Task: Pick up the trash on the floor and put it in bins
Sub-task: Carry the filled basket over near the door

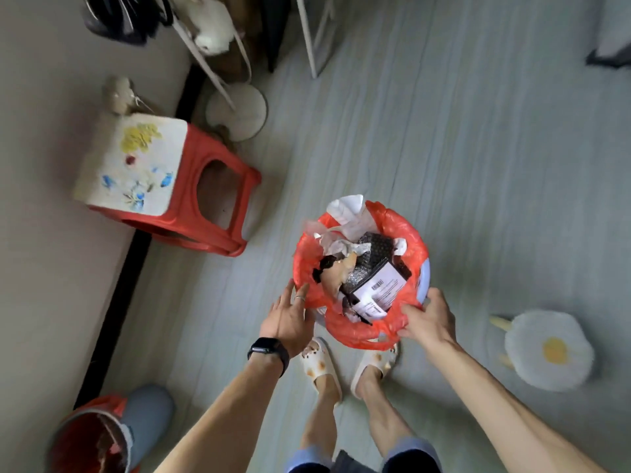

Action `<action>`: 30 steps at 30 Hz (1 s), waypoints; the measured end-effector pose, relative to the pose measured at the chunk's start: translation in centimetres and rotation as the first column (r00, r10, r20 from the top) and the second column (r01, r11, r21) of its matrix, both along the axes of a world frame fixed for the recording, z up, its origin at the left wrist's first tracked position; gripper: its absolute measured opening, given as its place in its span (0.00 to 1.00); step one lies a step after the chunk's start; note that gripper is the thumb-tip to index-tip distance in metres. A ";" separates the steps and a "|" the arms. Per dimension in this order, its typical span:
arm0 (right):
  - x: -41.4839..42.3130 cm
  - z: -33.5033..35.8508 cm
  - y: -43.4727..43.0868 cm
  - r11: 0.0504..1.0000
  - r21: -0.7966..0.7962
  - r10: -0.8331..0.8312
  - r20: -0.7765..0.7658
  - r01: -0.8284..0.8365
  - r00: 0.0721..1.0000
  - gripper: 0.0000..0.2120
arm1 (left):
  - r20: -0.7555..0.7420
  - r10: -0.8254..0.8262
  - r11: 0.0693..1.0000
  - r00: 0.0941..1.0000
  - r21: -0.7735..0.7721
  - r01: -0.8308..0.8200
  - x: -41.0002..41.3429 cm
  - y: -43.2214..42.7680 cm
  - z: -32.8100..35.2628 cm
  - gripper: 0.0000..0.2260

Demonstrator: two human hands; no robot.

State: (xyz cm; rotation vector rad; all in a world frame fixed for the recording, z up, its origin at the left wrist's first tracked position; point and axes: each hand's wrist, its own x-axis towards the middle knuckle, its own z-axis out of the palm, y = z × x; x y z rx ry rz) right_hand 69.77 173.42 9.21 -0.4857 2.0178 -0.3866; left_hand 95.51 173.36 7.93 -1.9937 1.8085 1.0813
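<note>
A light blue bin (pixel 425 278) lined with a red plastic bag (pixel 408 230) stands on the floor in front of my feet. It is full of trash (pixel 368 268): white crumpled paper, black bubble mailers with white labels, a brown scrap. My left hand (pixel 289 320) lies with straight fingers against the bag's left edge. My right hand (pixel 428 317) grips the bag's rim at the bin's near right side. A second blue bin (pixel 146 418) with a red liner sits at the bottom left.
A red plastic stool (pixel 191 199) with a flowered top stands at the left by the wall. A fried-egg shaped stool (pixel 549 349) is at the right. A fan base (pixel 237 112) and white rack legs are at the top.
</note>
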 end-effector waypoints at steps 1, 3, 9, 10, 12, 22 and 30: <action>-0.4 2.6 -0.5 1.000 -0.013 -0.006 -0.005 0.006 1.000 0.10 | -0.010 0.002 0.999 1.000 -0.048 -0.003 -0.2 -0.8 2.7 0.26; -1.3 7.4 -1.2 0.995 -0.096 -0.018 -0.005 0.018 1.000 0.12 | -0.033 0.013 0.989 0.999 -0.147 -0.018 -0.6 -2.3 8.0 0.25; -3.8 21.9 -4.3 0.938 -0.297 -0.154 0.097 0.176 0.983 0.11 | -0.172 -0.170 0.869 0.970 -0.490 0.065 -2.3 -8.3 21.1 0.25; -4.7 23.9 -5.2 0.926 -0.326 -0.166 0.103 0.191 0.981 0.10 | -0.170 -0.210 0.835 0.963 -0.543 0.086 -2.9 -9.9 23.2 0.25; -6.0 26.2 -6.9 0.902 -0.370 -0.192 0.111 0.220 0.975 0.10 | -0.133 -0.302 0.771 0.944 -0.616 0.160 -4.0 -12.6 25.7 0.24; -18.2 32.0 -19.4 0.784 -0.511 -0.288 0.202 0.352 0.936 0.09 | -0.020 -0.403 0.651 0.915 -0.709 0.271 -16.0 -28.3 33.3 0.29; -28.8 34.2 -33.1 0.761 -0.539 -0.288 0.217 0.361 0.933 0.08 | -0.033 -0.358 0.663 0.933 -0.713 0.229 -26.6 -40.8 35.2 0.29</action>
